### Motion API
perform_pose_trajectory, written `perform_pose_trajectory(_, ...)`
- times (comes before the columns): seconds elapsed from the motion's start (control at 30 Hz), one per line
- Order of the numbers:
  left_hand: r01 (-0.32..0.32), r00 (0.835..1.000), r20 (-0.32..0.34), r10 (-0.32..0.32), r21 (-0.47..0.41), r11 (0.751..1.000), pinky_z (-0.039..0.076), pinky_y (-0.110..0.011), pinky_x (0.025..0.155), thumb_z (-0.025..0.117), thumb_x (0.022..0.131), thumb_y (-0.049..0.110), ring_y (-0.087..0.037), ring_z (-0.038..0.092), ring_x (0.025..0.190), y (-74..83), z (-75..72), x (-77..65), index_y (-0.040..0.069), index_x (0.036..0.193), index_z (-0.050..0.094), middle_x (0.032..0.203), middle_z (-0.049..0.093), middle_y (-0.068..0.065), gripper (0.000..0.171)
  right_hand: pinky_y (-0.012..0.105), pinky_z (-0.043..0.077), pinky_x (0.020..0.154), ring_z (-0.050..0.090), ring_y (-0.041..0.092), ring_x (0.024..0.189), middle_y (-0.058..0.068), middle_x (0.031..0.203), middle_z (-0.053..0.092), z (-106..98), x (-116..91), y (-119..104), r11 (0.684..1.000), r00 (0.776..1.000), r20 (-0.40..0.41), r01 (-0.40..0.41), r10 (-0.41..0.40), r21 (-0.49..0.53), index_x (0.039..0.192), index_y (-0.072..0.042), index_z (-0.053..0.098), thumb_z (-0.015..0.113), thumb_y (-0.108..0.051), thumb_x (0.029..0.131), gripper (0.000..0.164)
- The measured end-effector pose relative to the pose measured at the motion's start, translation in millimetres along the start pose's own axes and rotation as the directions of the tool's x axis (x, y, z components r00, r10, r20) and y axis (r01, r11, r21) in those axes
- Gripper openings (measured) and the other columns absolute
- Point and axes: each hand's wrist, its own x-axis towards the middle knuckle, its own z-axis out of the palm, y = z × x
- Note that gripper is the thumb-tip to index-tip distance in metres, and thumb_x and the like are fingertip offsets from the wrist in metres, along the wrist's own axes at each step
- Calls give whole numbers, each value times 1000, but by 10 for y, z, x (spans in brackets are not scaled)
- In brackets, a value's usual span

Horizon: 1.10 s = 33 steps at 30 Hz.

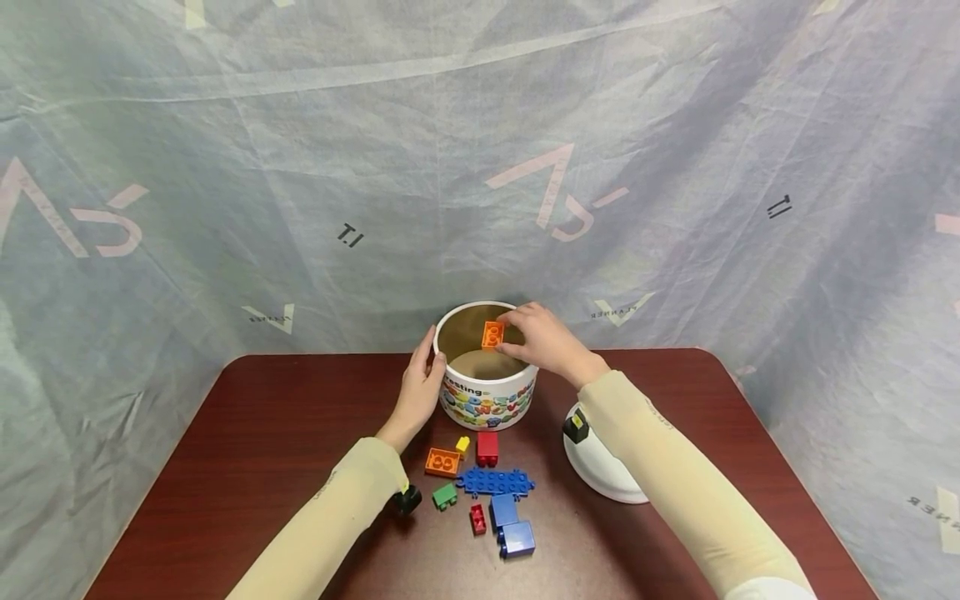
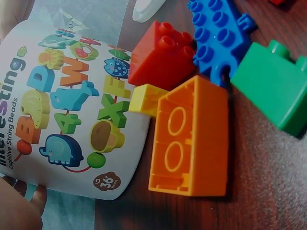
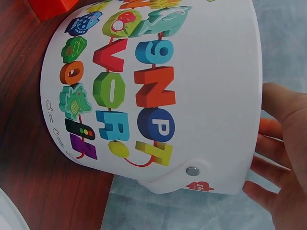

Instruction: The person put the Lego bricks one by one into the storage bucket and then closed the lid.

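Note:
A white bucket (image 1: 487, 398) with colourful letter and animal prints stands upright near the table's back edge. Against its left outer wall rests my left hand (image 1: 422, 383), the fingers fairly straight along the side. My right hand (image 1: 547, 340) reaches over the bucket's right rim and pinches an orange brick (image 1: 492, 335) at the opening, its hollow underside showing. In the right wrist view that brick is hidden behind the bucket wall. Near the bucket's base lie a second orange brick (image 2: 206, 143), a small yellow brick (image 2: 146, 99) and a red brick (image 2: 160, 57).
A blue wheeled-base-shaped plate (image 1: 495, 482), a green brick (image 1: 445, 497), a small red brick (image 1: 477, 519) and two blue bricks (image 1: 517, 538) lie closer on the dark red table (image 1: 300, 417). A white lid (image 1: 600, 467) lies under the right forearm. Behind hangs a grey curtain (image 1: 420, 167).

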Motion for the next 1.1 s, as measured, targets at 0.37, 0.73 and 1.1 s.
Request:
perform_pose_trajectory(0.37, 0, 1000, 1, 0, 3, 1000, 34, -57, 119, 46, 112, 19, -34, 27, 155, 3, 8, 3, 14, 167, 25, 171, 25, -13, 59, 53, 45, 109, 58, 37, 125, 15, 127, 71, 40, 3, 29, 1000, 1000, -14, 19, -19, 11, 128, 0, 70, 78, -25, 95, 41)
perform_pose_trajectory(0.73, 13, 1000, -2, -13, 9, 1000, 33, -57, 120, 47, 112, 18, -34, 27, 156, 59, -4, 0, 13, 167, 27, 170, 26, -14, 59, 51, 48, 105, 60, 36, 119, 15, 122, 72, -11, -78, 50, 997, 996, -59, 70, -68, 26, 122, 0, 72, 77, -20, 95, 34)
perform_pose_trajectory(1.1, 41, 999, -21, -42, -11, 999, 26, -54, 124, 42, 113, 22, -30, 26, 156, 44, 11, 23, 16, 166, 31, 170, 30, -9, 55, 50, 49, 104, 60, 34, 118, 14, 121, 72, -118, -284, 9, 994, 995, -56, 86, -83, 62, 123, 0, 72, 73, -20, 98, 32)
